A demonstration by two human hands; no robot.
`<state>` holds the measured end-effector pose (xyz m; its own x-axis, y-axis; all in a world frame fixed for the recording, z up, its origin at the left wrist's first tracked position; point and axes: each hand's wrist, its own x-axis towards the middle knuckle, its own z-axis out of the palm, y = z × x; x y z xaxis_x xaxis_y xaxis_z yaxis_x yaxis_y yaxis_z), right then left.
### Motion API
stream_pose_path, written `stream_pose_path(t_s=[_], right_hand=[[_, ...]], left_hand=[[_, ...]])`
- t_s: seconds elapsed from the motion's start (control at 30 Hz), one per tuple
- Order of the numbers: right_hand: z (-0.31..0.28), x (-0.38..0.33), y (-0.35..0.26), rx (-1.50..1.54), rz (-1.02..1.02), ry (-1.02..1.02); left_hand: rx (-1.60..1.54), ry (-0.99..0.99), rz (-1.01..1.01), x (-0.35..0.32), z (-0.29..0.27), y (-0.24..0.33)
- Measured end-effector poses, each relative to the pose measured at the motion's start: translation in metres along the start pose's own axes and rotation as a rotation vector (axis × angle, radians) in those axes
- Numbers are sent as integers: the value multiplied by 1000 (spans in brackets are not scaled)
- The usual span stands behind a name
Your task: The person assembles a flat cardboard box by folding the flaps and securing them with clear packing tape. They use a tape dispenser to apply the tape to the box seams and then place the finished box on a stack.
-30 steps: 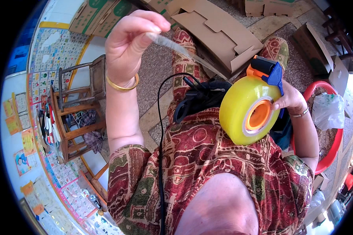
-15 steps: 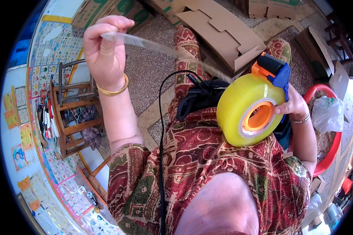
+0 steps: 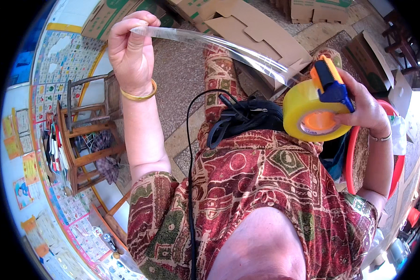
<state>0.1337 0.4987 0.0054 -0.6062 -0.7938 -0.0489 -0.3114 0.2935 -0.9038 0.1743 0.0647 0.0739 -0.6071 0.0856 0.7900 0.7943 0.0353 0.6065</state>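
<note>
Our left hand (image 3: 133, 51) pinches the free end of a clear tape strip (image 3: 214, 46) between thumb and fingertips, raised high and out to the left. Our right hand (image 3: 366, 109) is wrapped around the blue-and-orange dispenser (image 3: 331, 81) that carries the yellow tape roll (image 3: 310, 116), fingers closed on its handle, held off to the right above the lap. The strip runs taut between the two, from the pinch down to the roll, hanging in the air over the knees and touching nothing else that we can see.

We judge the risks to be these: the long unsupported strip could twist and stick to itself if either hand turns; if it sags it could catch on the patterned dress (image 3: 266, 186) or on the black strap bundle (image 3: 247, 116) lying in the lap just below it; and the narrow pinch at the left end could slip, so that the tape springs back onto the roll

Counted: one roll, one dispenser, one strip drawn out, two hands at work, one gold bangle (image 3: 139, 95) on the left wrist, a thin bracelet on the right. Flat cardboard boxes (image 3: 256, 28) lie on the floor ahead, at least three; one wooden stool (image 3: 86, 135) stands at the left, one red basin (image 3: 396, 163) at the right
</note>
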Motion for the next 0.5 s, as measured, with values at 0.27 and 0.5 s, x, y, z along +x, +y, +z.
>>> stream_pose_path(t_s=[0.27, 0.5], right_hand=[[22, -16, 18, 446, 273, -41], [33, -24, 21, 523, 248, -35]], left_hand=[[-172, -82, -342, -29, 14, -8], [-184, -42, -322, -28, 16, -3]])
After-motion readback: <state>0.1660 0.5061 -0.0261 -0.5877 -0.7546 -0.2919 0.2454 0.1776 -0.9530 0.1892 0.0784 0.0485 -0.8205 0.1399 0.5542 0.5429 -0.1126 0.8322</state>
